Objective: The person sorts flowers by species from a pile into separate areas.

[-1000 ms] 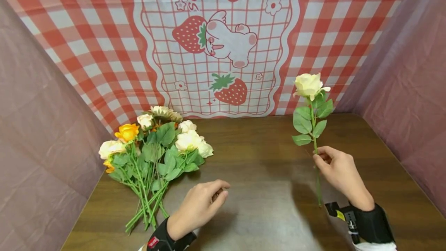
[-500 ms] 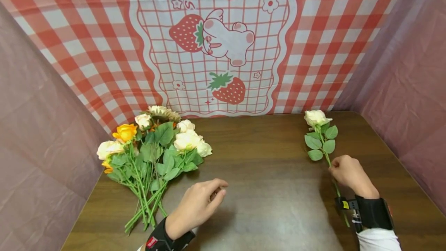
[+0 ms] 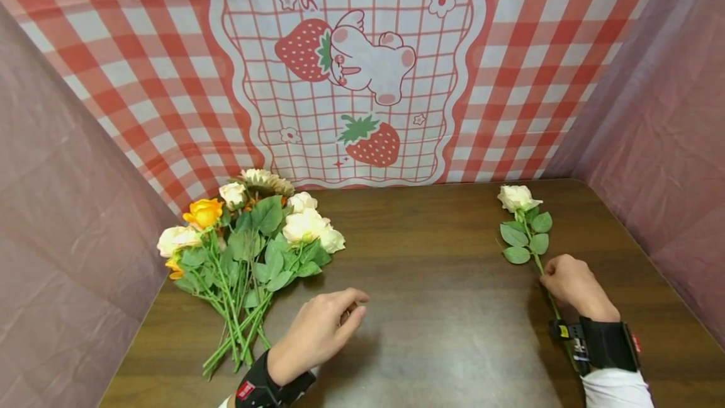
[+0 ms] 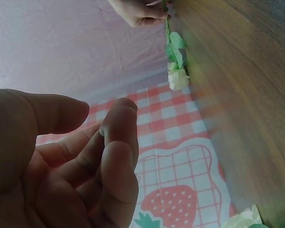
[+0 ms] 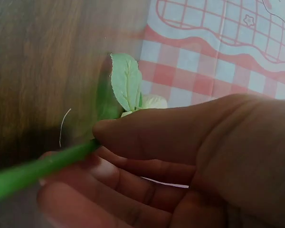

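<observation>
Between thumb and fingers my right hand [image 3: 576, 285] pinches the green stem [image 5: 42, 166] of a single white rose [image 3: 518, 199]. The rose lies low over the right side of the table, bloom toward the back, and its lower stem is partly hidden by the wrist strap. In the right wrist view a leaf [image 5: 125, 81] shows beyond the thumb. My left hand [image 3: 320, 329] hovers near the table's front, fingers loosely bent and holding nothing. Just left of it lies a bunch of roses [image 3: 249, 250] in cream, white and orange, its stems [image 3: 238, 332] crossing toward the front.
The brown wooden table [image 3: 419, 269] spans the front. Behind it hangs a red-and-white checked cloth [image 3: 515, 80] printed with strawberries. Pinkish curtains [image 3: 674, 162] close off both sides.
My right hand has lowered the white rose from upright to lying near the tabletop, shifting it a little right. My left hand and the bunch have barely moved.
</observation>
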`<act>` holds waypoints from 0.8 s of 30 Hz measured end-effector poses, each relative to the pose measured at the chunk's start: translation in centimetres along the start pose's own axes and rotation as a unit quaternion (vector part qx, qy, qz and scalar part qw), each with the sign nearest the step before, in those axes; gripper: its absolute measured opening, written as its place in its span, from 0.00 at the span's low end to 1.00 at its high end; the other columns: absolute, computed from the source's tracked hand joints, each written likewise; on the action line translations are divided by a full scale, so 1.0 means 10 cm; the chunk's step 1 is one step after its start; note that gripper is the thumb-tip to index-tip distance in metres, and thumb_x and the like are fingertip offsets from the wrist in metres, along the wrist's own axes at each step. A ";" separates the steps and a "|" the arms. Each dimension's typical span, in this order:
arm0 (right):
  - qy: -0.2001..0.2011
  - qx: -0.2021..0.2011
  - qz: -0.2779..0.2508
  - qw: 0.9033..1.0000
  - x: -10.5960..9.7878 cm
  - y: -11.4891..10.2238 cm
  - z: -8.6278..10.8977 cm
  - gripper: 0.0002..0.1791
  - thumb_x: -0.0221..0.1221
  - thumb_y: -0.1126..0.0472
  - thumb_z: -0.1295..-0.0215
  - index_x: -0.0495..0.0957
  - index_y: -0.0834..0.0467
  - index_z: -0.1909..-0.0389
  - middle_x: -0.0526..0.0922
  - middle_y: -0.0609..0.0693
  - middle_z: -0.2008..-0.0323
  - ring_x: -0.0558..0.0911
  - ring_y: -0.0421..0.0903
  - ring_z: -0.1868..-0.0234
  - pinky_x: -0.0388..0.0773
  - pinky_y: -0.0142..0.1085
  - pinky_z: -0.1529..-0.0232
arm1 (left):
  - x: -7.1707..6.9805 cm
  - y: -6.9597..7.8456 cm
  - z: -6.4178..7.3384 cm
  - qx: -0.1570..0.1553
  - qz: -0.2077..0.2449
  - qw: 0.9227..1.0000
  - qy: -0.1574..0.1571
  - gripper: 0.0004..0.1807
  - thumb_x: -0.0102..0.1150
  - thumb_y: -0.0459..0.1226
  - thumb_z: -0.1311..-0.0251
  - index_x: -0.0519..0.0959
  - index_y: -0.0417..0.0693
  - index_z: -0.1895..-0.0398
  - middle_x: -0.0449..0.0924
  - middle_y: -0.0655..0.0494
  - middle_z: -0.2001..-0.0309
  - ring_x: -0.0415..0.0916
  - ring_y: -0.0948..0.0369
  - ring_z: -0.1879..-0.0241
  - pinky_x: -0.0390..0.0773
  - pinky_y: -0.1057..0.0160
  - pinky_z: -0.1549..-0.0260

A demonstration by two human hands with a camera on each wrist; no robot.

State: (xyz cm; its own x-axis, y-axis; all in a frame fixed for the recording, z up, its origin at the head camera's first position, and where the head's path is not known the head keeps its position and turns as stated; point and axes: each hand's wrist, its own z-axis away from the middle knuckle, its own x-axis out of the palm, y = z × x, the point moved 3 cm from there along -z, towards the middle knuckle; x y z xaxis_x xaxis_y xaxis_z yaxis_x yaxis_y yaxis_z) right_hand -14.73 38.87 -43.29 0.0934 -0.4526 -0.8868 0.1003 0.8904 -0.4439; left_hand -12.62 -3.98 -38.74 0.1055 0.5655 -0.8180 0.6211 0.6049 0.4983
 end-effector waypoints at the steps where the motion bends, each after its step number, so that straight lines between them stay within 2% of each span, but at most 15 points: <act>1: -0.005 0.005 -0.001 1.000 0.00 0.00 0.00 0.11 0.52 0.67 0.46 0.72 0.59 0.86 0.69 0.45 0.89 0.69 0.44 0.85 0.65 0.38 0.83 | 0.00 0.00 0.00 0.000 -0.001 1.000 0.000 0.08 0.54 0.40 0.40 0.79 0.54 0.58 0.76 0.67 0.75 0.66 0.73 0.80 0.70 0.71 0.84; 6: -0.003 0.010 0.003 1.000 -0.04 -0.06 0.00 0.16 0.50 0.61 0.38 0.69 0.58 0.86 0.66 0.45 0.89 0.67 0.44 0.86 0.64 0.38 0.83 | -0.02 -0.03 0.01 -0.001 -0.004 1.000 -0.002 0.08 0.54 0.40 0.40 0.79 0.53 0.59 0.76 0.66 0.75 0.66 0.73 0.80 0.69 0.71 0.85; 8: 0.004 0.006 0.006 1.000 -0.08 -0.10 0.02 0.16 0.49 0.59 0.36 0.72 0.61 0.82 0.68 0.47 0.87 0.68 0.45 0.84 0.64 0.39 0.82 | -0.03 -0.04 0.01 -0.003 -0.005 1.000 -0.003 0.08 0.54 0.40 0.40 0.79 0.53 0.59 0.76 0.66 0.75 0.66 0.73 0.81 0.69 0.71 0.85; 11: 0.028 -0.004 0.009 1.000 -0.16 -0.19 0.06 0.19 0.48 0.54 0.34 0.75 0.68 0.67 0.76 0.59 0.78 0.73 0.50 0.78 0.68 0.43 0.79 | -0.04 -0.05 0.01 -0.005 -0.005 1.000 -0.003 0.08 0.54 0.39 0.40 0.79 0.53 0.59 0.76 0.65 0.76 0.66 0.73 0.81 0.69 0.70 0.85; 13: 0.043 -0.007 0.005 0.999 -0.22 -0.27 0.09 0.26 0.46 0.49 0.32 0.70 0.72 0.53 0.78 0.67 0.68 0.76 0.55 0.72 0.72 0.47 0.77 | -0.05 -0.06 0.01 -0.005 -0.006 1.000 -0.001 0.08 0.54 0.39 0.40 0.79 0.53 0.60 0.76 0.65 0.76 0.65 0.73 0.82 0.69 0.70 0.85; 15: 0.066 -0.010 -0.002 0.998 -0.26 -0.36 0.13 0.32 0.45 0.45 0.32 0.65 0.73 0.46 0.78 0.70 0.62 0.78 0.57 0.70 0.72 0.48 0.78 | -0.06 -0.07 0.01 -0.004 -0.013 1.000 0.003 0.08 0.54 0.39 0.40 0.80 0.53 0.60 0.76 0.66 0.76 0.65 0.73 0.82 0.68 0.71 0.86; 18: 0.104 -0.018 -0.007 0.994 -0.33 -0.51 0.20 0.36 0.44 0.43 0.32 0.59 0.71 0.40 0.78 0.67 0.63 0.77 0.52 0.74 0.71 0.44 0.82 | -0.08 -0.08 0.00 0.000 -0.023 1.000 0.010 0.08 0.54 0.40 0.41 0.80 0.54 0.60 0.76 0.67 0.77 0.65 0.73 0.82 0.68 0.71 0.86; 20: 0.128 -0.030 -0.011 0.991 -0.36 -0.60 0.25 0.34 0.46 0.44 0.32 0.59 0.69 0.39 0.79 0.63 0.65 0.76 0.48 0.77 0.68 0.41 0.84 | -0.10 -0.09 0.00 0.001 -0.031 0.999 0.015 0.08 0.54 0.40 0.41 0.80 0.54 0.61 0.76 0.67 0.77 0.65 0.72 0.83 0.68 0.71 0.86; 24: 0.162 -0.064 -0.016 0.985 -0.40 -0.81 0.35 0.30 0.49 0.48 0.33 0.61 0.66 0.40 0.81 0.61 0.66 0.77 0.48 0.77 0.68 0.41 0.83 | -0.17 -0.13 -0.01 -0.004 -0.041 0.999 0.019 0.07 0.54 0.40 0.40 0.80 0.54 0.61 0.76 0.67 0.77 0.64 0.73 0.83 0.68 0.71 0.87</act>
State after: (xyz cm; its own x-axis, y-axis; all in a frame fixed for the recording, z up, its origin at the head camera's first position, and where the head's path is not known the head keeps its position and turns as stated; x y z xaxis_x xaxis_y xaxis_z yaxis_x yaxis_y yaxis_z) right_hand -12.47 33.29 -35.75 -0.2301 -0.4606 -0.8573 -0.0298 0.8838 -0.4669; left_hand -13.70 -5.63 -37.97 0.0256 0.5344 -0.8449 0.6209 0.6538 0.4324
